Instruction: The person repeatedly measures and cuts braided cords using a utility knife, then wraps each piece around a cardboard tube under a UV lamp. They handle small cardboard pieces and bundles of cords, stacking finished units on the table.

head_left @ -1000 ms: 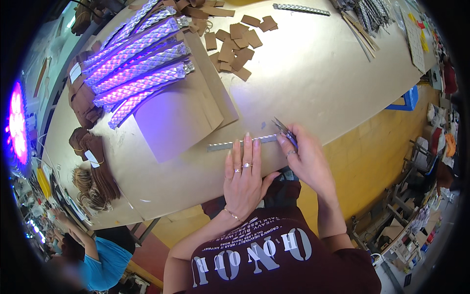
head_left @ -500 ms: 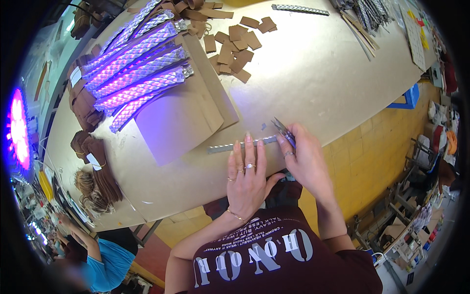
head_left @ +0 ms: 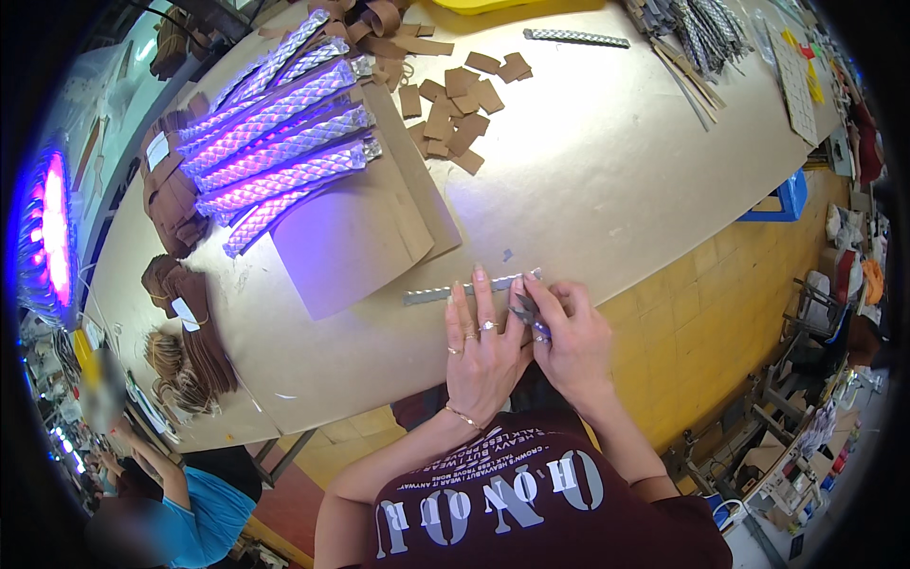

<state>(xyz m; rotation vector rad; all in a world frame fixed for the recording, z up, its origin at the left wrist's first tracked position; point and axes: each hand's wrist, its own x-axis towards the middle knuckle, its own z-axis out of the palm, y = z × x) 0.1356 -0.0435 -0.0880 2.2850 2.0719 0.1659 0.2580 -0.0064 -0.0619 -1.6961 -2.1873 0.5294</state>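
A narrow silver-grey braided strip (head_left: 427,296) lies on the table near its front edge. My left hand (head_left: 481,370) rests flat across it, fingers stretched out and pressing on its middle. In my right hand (head_left: 574,343) are small metal thread snips (head_left: 527,313), their blades pointing left beside my left index finger. The right fingertips are close to the strip's right end; whether they touch it I cannot tell. Just beyond the strip is a tiny grey scrap (head_left: 507,254).
Thick braided silver bundles (head_left: 284,114) lie at the far left on brown sheets (head_left: 351,251). Brown cut pieces (head_left: 460,114) are scattered behind, and another braided strip (head_left: 576,38) lies farther back. Banded brown strips (head_left: 199,322) sit at left. A person in blue (head_left: 213,507) is at lower left.
My right hand has moved left and nearer to me, bringing the snips from the strip's right end to beside my left fingers. The left hand stays on the strip.
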